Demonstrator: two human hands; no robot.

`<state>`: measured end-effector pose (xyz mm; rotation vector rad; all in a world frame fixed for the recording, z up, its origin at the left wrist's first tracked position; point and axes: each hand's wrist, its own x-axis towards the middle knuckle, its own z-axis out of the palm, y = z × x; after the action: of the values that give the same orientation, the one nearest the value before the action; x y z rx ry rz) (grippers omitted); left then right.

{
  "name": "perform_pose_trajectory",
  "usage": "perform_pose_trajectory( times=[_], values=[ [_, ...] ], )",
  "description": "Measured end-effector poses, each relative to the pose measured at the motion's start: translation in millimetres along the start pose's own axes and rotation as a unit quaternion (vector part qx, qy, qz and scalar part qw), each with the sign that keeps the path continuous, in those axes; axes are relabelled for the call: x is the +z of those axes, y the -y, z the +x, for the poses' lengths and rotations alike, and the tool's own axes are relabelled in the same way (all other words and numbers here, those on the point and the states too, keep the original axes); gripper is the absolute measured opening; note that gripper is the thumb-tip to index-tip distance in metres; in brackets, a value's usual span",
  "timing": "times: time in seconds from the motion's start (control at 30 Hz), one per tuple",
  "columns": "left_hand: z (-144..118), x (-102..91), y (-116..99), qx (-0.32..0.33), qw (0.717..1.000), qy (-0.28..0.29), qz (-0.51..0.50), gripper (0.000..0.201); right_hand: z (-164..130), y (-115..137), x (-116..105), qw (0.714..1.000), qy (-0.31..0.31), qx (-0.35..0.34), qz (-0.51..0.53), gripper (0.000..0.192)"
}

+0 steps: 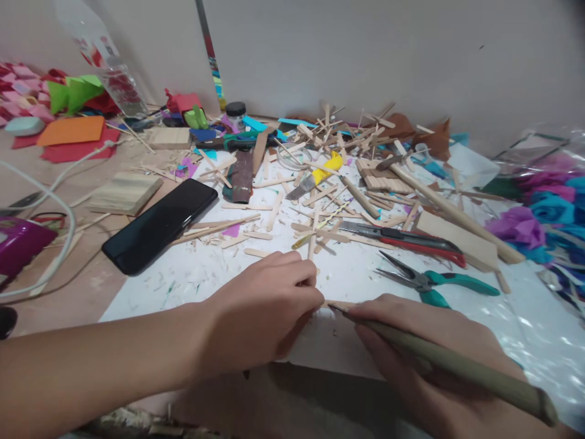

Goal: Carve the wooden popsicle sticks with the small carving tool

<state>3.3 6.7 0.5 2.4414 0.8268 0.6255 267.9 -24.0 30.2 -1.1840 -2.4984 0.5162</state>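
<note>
Hands are working close together at the near edge of the white sheet [192, 274] that is covering the counter [68, 286]. The left hand [269, 305] is curled with its fingertips [308, 286] pinched down, apparently pinning a thin wooden stick [340, 303] flat on the sheet so it cannot slide; most of the stick is hidden under the two hands, so I cannot tell its full length. The right hand [425, 347] is closed around a knife [439, 356] with a long bamboo-like handle, gripping it low like a pen, and the dark tip is touching the stick just beside the left fingertips, which is keeping the cut close to the held point. Just beyond the right hand, teal-handled pliers [429, 281] are lying on the sheet with their jaws apart, and behind the pliers red-handled scissors [402, 236] are lying shut, both within easy reach. A black phone [159, 225] is lying face up to the left of the left hand, half on the sheet's edge and clear of the cutting spot. Farther back from the hands, a heap of loose sticks [338, 158] and shavings is spreading across the sheet, with a yellow cutter [320, 177] in it. Paper flowers [548, 207] are bunched to the right of the pliers, and coloured paper [68, 131] is lying far left of the phone.
</note>
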Motion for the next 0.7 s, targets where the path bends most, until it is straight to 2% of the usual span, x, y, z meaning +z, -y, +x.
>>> perform_pose_trajectory(
  times=[0.1, 0.27, 0.4, 0.53, 0.63, 0.7],
  values=[
    [-0.2, 0.5, 0.2, 0.007, 1.0, 0.009, 0.002, 0.022, -0.3, 1.2, 0.8, 1.0, 0.008, -0.013, -0.027, 0.024],
    [0.1, 2.4, 1.3, 0.008, 1.0, 0.003, 0.026, 0.022, 1.1, 0.2, 4.0, 0.995, -0.034, -0.059, -0.075, 0.031],
    [-0.1, -0.6, 3.6, 0.019, 0.999, 0.03, 0.015, 0.016, 5.1, -0.2, 5.0, 0.992, -0.012, -0.073, -0.1, 0.038],
    [0.2, -7.3, 4.0, 0.023, 0.998, 0.063, -0.002, 0.006, 0.3, -3.6, 6.2, 0.995, -0.011, -0.06, -0.081, 0.036],
    [1.0, -11.6, 3.1, 0.028, 0.997, 0.075, -0.001, 0.007, -6.2, -6.9, 5.6, 0.996, -0.004, -0.034, -0.077, 0.03],
    [1.3, -12.7, 2.9, 0.034, 0.996, 0.079, 0.004, 0.007, -6.7, -7.4, 4.8, 0.995, -0.024, -0.025, -0.09, 0.026]
  ],
)
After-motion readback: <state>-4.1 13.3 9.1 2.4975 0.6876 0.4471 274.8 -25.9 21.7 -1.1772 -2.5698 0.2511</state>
